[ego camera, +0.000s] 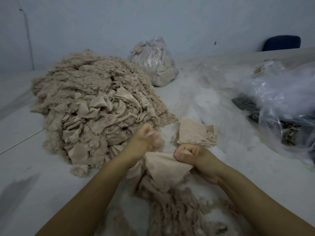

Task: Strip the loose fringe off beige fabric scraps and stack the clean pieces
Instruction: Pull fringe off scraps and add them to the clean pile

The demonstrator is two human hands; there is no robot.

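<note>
Both hands are curled tight on one beige fabric scrap near the bench's near edge: the right hand clenches its smooth woven corner, the left hand, motion-blurred, pinches wispy fringe. Frayed threads lie beneath. A small stack of clean pieces sits just beyond; a large ragged pile fills the left side.

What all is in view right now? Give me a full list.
scrap pile: one, beige, left of centre on the surface
held scrap: one, beige, between both hands
clean stack: one, beige, just beyond the right hand
pulled fringe: one heap, beige, near edge between the arms
tied bag: one, clear with beige fill, far centre
loose plastic: one, clear, right side over dark items
left hand: gripping fringe
right hand: gripping held scrap
</note>
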